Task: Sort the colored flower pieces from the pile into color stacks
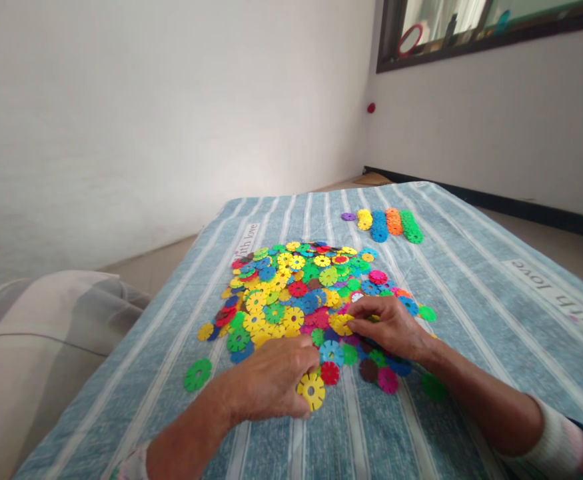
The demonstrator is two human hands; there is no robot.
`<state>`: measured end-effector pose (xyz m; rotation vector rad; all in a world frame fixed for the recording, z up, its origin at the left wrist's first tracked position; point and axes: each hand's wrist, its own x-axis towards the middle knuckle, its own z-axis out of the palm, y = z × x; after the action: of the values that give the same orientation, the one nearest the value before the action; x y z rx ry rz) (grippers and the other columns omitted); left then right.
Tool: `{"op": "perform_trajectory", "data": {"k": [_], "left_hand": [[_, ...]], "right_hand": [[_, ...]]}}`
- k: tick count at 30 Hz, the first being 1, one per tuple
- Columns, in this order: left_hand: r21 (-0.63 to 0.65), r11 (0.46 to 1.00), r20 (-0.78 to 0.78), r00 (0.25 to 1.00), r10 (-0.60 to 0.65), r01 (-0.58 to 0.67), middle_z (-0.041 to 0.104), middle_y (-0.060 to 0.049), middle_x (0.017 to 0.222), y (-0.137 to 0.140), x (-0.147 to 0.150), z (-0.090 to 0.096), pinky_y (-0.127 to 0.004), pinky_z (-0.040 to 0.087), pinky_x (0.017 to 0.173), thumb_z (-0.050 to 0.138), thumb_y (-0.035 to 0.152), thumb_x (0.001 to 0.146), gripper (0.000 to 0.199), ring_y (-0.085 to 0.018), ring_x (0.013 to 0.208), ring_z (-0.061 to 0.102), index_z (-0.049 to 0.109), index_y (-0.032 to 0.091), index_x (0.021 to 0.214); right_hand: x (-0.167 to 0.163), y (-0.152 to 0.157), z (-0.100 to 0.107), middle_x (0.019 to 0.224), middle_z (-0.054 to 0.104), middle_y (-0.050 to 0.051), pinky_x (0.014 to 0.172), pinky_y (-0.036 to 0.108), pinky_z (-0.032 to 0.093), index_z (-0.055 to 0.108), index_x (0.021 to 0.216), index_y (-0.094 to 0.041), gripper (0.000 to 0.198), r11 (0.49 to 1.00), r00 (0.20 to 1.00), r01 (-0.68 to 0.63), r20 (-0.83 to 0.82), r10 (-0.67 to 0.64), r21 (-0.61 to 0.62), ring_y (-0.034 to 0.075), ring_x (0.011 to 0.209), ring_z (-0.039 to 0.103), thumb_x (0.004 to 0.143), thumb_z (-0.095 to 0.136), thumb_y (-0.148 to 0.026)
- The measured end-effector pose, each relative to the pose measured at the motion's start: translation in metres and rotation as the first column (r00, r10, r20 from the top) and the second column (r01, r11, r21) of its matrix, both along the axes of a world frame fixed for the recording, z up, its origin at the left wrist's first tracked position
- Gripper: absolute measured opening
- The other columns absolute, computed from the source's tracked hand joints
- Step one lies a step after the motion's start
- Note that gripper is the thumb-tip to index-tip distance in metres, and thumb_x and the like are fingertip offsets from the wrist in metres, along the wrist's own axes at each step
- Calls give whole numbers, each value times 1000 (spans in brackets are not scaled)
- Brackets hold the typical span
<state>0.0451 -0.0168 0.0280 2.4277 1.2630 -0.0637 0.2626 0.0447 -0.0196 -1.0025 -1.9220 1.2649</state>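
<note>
A heap of notched, flower-like plastic discs point(271, 283) in many colours spreads over the striped cloth. My left hand point(276, 377) is at the near edge of the heap, its fingers closed on a yellow disc point(311, 391) with a hole in its middle. To the right, my right hand point(388, 327) pinches another yellow disc point(341, 325) between thumb and fingers, over the heap's right side. A red disc point(330, 373) and a light blue disc point(332, 353) lie between the two hands. Some discs under my right hand are hidden.
Toward the far right, overlapping rows of one colour each lie side by side: yellow point(364, 219), blue point(379, 227), orange point(394, 221) and green point(412, 227). A single purple disc point(348, 217) is beside them. A loose green disc point(198, 375) sits at left. White walls stand beyond the table point(161, 400).
</note>
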Motion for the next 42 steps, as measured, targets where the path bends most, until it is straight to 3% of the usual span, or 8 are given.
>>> {"op": "perform_trajectory", "data": {"k": [7,11,18,26,30,35,38,42], "left_hand": [[66,996,-71,996,-47,51,62,-3,82,-11,4,0,-27,37,62,60,17,67,12,-22,75,57,59,20,79],[43,995,-122,989,-85,91,63,-4,83,-12,5,2,-27,39,63,54,18,70,8,-20,73,58,59,19,76],[32,995,-48,995,-88,90,61,-2,68,-6,3,3,-26,32,53,45,13,76,16,-15,59,54,57,19,68],[80,996,20,999,-27,26,55,1,62,6,-4,-3,-26,31,56,41,12,83,25,-13,57,49,49,18,60],[0,998,206,976,65,-67,54,2,57,12,-3,-2,-23,33,54,42,15,84,28,-10,54,49,48,17,56],[-222,946,425,850,311,-235,55,5,49,12,3,-10,-19,37,50,45,21,83,26,-9,48,53,55,17,59],[-236,917,487,778,397,-320,55,5,49,11,8,-15,-18,38,48,47,22,81,23,-9,45,53,59,17,62],[-229,904,496,756,427,-361,56,4,48,12,12,-15,-18,39,49,47,23,82,24,-8,44,52,60,15,62]], "right_hand": [[0,0,0,64,59,-2,50,21,37,67,74,-15,13,1000,1000,2,22,-2,11,8,54,48,77,57,-24],[0,0,-1,65,61,-1,51,20,39,68,75,-16,14,999,1000,-3,23,2,41,10,57,51,77,58,-25],[-1,0,-1,67,62,0,49,20,40,70,77,-17,14,999,1000,-7,-3,8,46,10,57,52,77,59,-26],[-1,-1,0,68,62,0,52,21,41,69,76,-16,13,1000,1000,-1,-22,2,8,10,58,52,77,59,-25],[-2,-2,3,69,62,0,54,22,41,67,75,-16,12,999,999,21,-29,-20,27,10,60,52,77,58,-24],[-7,-7,7,65,59,-1,54,22,38,66,73,-16,12,998,998,50,-40,-48,41,10,59,49,77,58,-23],[-10,-10,6,64,59,-1,50,22,37,65,74,-15,12,997,995,13,-102,-21,-75,9,56,49,76,59,-25],[-13,-11,1,64,60,0,48,22,38,62,73,-15,15,966,970,-54,-244,-9,-253,9,52,52,74,63,-30]]}}
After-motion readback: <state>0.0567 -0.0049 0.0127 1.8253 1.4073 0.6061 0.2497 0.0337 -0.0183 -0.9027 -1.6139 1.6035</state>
